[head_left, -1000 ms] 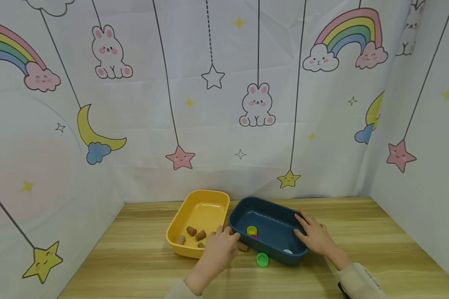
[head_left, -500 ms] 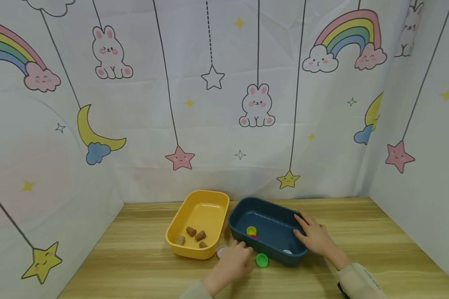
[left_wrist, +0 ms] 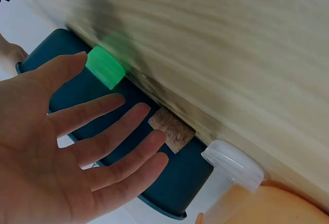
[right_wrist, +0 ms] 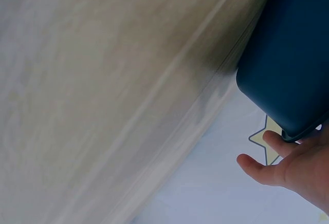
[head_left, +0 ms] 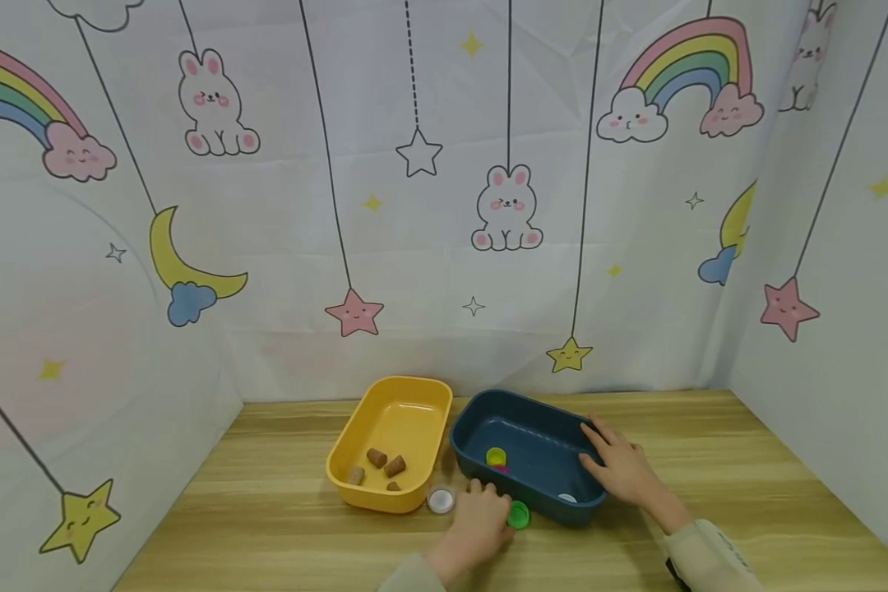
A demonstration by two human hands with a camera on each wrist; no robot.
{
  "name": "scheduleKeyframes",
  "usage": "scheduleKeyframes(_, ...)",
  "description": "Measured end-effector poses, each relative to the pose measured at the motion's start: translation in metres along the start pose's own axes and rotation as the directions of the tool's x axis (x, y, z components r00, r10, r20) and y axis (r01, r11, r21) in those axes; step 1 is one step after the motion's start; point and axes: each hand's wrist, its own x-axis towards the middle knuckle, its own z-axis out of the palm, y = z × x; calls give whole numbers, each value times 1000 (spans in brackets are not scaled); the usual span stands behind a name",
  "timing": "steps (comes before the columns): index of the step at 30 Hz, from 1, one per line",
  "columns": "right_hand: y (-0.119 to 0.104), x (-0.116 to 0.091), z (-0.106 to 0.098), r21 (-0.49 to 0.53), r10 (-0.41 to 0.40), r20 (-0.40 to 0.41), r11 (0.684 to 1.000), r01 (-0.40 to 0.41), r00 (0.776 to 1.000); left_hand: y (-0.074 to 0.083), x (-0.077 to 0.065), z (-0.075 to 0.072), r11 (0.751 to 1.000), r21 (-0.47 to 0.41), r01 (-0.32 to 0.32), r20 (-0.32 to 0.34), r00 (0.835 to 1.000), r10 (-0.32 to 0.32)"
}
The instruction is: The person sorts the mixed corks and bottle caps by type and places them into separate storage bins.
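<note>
My left hand (head_left: 479, 522) is low over the table, just in front of the blue bin (head_left: 551, 500). In the left wrist view its fingers spread loosely and hold nothing, with the thumb tip right at a green bottle cap (left_wrist: 105, 67). A brown cork (left_wrist: 172, 130) lies against the bin's side, close to the fingertips. Beyond it is a clear-white cap (left_wrist: 234, 165), which the head view shows left of the hand. My right hand (head_left: 622, 469) rests on the bin's right rim, its fingers spread and reaching over the edge.
A yellow bin (head_left: 407, 423) stands left of the blue one, with several corks (head_left: 395, 466) in it. Inside the blue bin lie a yellow cap (head_left: 496, 457), a pink piece (head_left: 500, 468) and a white one (head_left: 567, 498). A printed cloth wall (head_left: 414, 247) closes off the back.
My left hand has moved right and toward me, from beside the yellow bin to the green cap, uncovering the white cap. The right hand has stayed on the rim.
</note>
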Motion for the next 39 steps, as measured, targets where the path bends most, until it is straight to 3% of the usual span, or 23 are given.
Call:
scheduleKeyframes(9,-2,0,-2,1,-4,2,1000,4,1000,9,2,0,999,35,0,9,1000,0)
scheduleKeyframes(18,-2,-1,-2,5,-10,-9,1000,10,1000,15,0,0,999,28,-35,-37,999,36)
scheduleKeyframes(29,0,0,1,5,-7,-20,1000,8,1000,27,0,0,996,76,-38,-13,999,39)
scheduleKeyframes(39,0,-1,1,13,-13,-21,1000,13,1000,27,-4,-5,994,74,-79,8,997,78)
